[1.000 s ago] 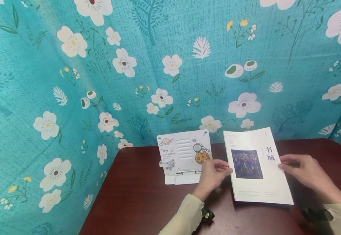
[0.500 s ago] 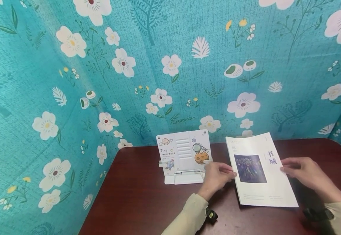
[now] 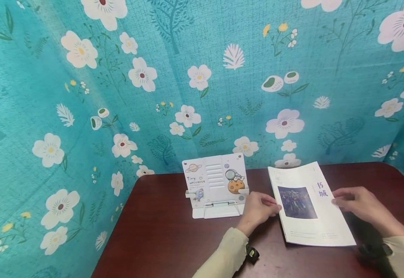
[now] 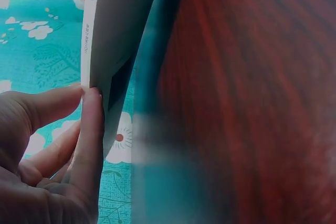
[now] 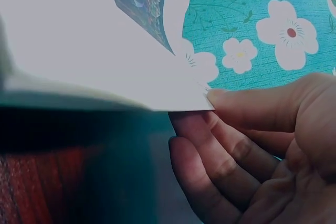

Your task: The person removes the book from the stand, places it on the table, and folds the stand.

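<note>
A white magazine [image 3: 327,220] with a dark painting on its cover is held between both hands over the right side of the table. My left hand [image 3: 259,210] pinches its left edge, the spine; in the left wrist view the thumb and fingers [image 4: 92,124] meet at the magazine's spine [image 4: 89,40], and a barcode shows on its back cover. My right hand [image 3: 362,202] pinches the opposite edge. In the right wrist view its thumb [image 5: 252,108] lies on top of the magazine [image 5: 79,51] and the fingers are underneath.
Left of the magazine stands a white book stand [image 3: 216,173] with planet and astronaut drawings, tilted back, with clips at its lower sides. The dark red table [image 3: 160,239] runs back to a teal floral curtain [image 3: 209,38].
Both hands have brought the magazine lower and a little nearer to me, slightly to the right. The left hand has moved away from in front of the book stand, which stays put.
</note>
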The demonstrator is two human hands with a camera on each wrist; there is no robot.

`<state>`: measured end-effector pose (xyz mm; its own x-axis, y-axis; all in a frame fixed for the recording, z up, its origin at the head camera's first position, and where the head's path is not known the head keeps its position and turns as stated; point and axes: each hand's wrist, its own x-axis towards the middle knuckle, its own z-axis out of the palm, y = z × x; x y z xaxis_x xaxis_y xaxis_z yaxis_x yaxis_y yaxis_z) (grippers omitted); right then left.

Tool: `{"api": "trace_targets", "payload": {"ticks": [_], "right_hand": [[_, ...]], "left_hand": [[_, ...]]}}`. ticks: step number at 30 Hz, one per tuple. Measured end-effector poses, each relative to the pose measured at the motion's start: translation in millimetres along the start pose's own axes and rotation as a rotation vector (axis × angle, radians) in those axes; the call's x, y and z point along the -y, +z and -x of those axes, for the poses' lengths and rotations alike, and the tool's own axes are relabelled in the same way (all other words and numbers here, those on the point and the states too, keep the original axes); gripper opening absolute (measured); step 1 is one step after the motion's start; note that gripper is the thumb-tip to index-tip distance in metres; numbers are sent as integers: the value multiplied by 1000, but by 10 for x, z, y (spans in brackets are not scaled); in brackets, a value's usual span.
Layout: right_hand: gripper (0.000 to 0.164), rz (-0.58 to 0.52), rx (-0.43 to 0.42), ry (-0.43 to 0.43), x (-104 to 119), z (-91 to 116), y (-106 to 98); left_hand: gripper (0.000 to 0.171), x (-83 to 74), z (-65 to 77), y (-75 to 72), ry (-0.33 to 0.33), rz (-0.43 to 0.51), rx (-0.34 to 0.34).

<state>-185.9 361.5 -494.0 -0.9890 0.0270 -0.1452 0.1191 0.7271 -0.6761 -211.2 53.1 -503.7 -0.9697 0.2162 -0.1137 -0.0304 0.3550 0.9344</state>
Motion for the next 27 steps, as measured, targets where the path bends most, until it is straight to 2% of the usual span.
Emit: {"api": "trace_targets", "payload": {"ticks": [4, 9, 20, 27], "right_hand": [[48, -9, 31, 36, -36, -27, 31], [46, -13, 35, 23, -85, -39, 68], [49, -40, 36, 54, -183, -93, 92], [50, -56, 19, 86, -247, -98, 123]], "left_hand": [[7, 37, 5, 16, 2, -29, 15], [6, 56, -3, 29, 11, -82, 20], [3, 54, -33, 7, -10, -61, 62], [4, 63, -6, 11, -43, -148, 96]]}}
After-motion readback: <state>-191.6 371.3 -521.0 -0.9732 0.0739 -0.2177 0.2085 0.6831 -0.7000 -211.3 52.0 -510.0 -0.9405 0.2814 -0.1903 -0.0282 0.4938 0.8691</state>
